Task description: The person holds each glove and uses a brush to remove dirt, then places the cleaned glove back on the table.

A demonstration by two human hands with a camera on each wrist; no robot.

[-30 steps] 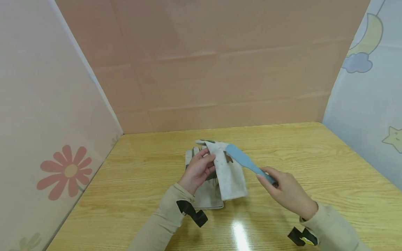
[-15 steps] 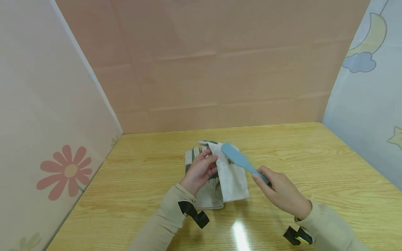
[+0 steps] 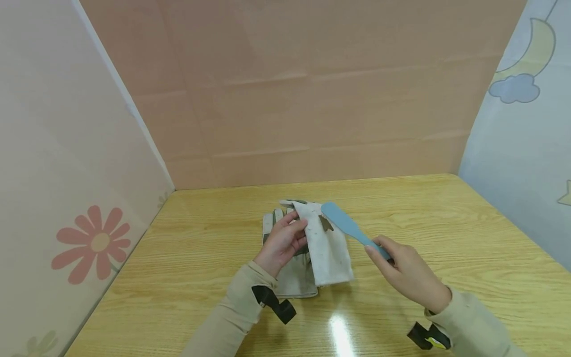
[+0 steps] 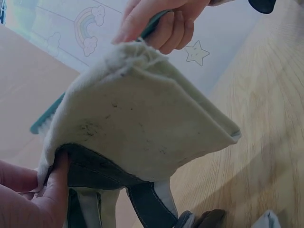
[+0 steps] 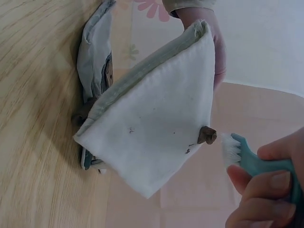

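My left hand (image 3: 281, 245) pinches a whitish work glove (image 3: 332, 258) with dark green patches by its edge and holds it up, tilted, off the table. Its pale cuff carries dark smudges and a brown lump of dirt (image 5: 207, 135). In my right hand (image 3: 408, 275) I grip a blue-green brush (image 3: 348, 225) by its handle. Its white bristles (image 5: 231, 148) face the cuff, with a small gap between them and the lump in the right wrist view. A second, matching glove (image 3: 294, 282) lies flat on the table, partly hidden beneath the raised one.
The wood-grain table (image 3: 200, 258) runs back to a tan panel (image 3: 290, 124). A white wall with a flower print (image 3: 102, 243) stands on the left, another with a moon and cloud (image 3: 515, 89) on the right. Each wrist wears a black strap mount (image 3: 274, 303).
The brush swept left across the cuff, covering the brown lump half a second ago, then came back right, uncovering it. My left hand and the glove shifted only slightly.
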